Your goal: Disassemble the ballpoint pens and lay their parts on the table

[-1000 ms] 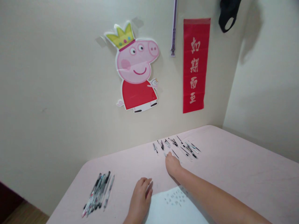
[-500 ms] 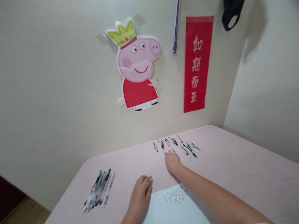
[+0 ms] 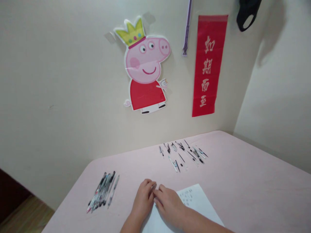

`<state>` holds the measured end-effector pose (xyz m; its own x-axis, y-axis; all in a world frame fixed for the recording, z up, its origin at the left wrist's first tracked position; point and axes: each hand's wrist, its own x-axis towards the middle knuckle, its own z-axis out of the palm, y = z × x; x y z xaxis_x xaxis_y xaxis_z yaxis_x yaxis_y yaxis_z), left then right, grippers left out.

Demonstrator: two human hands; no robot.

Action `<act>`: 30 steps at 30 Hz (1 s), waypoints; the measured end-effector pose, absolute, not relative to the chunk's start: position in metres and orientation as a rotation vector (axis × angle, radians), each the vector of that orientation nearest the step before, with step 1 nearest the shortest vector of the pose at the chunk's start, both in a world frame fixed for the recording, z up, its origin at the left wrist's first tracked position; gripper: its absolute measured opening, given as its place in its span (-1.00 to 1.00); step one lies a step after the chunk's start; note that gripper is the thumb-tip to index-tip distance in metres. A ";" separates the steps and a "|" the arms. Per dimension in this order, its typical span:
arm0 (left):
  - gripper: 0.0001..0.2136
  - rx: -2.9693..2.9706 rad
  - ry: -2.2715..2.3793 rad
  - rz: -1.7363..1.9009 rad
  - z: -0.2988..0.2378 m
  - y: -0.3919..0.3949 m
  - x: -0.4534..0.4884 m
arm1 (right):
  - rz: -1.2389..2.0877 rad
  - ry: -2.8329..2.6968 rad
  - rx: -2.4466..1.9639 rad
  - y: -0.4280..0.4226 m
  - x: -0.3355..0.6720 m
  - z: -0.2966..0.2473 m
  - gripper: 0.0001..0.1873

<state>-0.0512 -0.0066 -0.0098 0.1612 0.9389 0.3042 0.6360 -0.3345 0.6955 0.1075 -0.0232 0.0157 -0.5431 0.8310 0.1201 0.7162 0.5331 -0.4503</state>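
Observation:
My left hand [image 3: 143,199] and my right hand [image 3: 167,203] meet above the left part of a white sheet of paper [image 3: 205,212] with small handwriting near its top. Fingers of both hands are curled and pressed together, fingertips touching or nearly so. Whatever lies between them is too small or hidden to name. Beyond the hands, toward the wall, lie several pen parts: a pale barrel [image 3: 172,163], a thin dark refill [image 3: 178,166] and a small black cap [image 3: 181,165]. More taken-apart pens [image 3: 199,155] lie behind and to the right.
A bundle of several whole pens [image 3: 103,192] lies at the left on the pink-covered table [image 3: 247,181]. The table's far edge meets a wall bearing a cartoon pig cutout [image 3: 148,77], a red banner [image 3: 210,64] and a purple strap [image 3: 187,29].
My right hand has drawn back from the pen parts to my left hand over the paper, uncovering a pale barrel, a refill and a cap. My left hand has stayed nearly in place.

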 end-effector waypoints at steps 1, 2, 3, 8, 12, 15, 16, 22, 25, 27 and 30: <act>-0.73 2.037 1.489 1.005 -0.009 -0.007 -0.051 | 0.529 -2.438 -1.282 -0.024 0.109 0.014 -0.73; -0.73 2.039 1.486 1.002 -0.007 -0.007 -0.050 | 0.550 -2.424 -1.277 -0.023 0.110 0.013 -0.73; -0.73 2.040 1.488 0.997 -0.006 -0.008 -0.049 | 0.567 -2.412 -1.270 -0.022 0.111 0.012 -0.72; -0.74 2.051 1.503 0.975 -0.003 -0.009 -0.048 | 0.664 -2.370 -1.231 -0.017 0.116 0.009 -0.71; -0.71 2.061 1.509 0.972 -0.004 -0.009 -0.048 | 0.736 -2.352 -1.190 -0.013 0.117 0.009 -0.71; -0.72 2.059 1.519 0.968 -0.003 -0.010 -0.047 | 0.760 -2.355 -1.169 -0.011 0.118 0.008 -0.70; -0.73 2.060 1.521 0.967 -0.003 -0.010 -0.047 | 0.762 -2.354 -1.161 -0.010 0.118 0.007 -0.69; -0.73 2.081 1.521 0.954 -0.003 -0.010 -0.048 | 0.768 -2.362 -1.148 -0.008 0.119 0.007 -0.70; -0.73 2.081 1.516 0.957 -0.004 -0.011 -0.048 | 0.766 -2.362 -1.145 -0.009 0.119 0.008 -0.70; -0.74 2.090 1.517 0.955 -0.006 -0.010 -0.048 | 0.771 -2.354 -1.139 -0.009 0.119 0.007 -0.69; -0.75 2.162 1.595 0.942 -0.008 -0.006 -0.057 | 0.783 -2.338 -1.133 -0.008 0.120 0.003 -0.67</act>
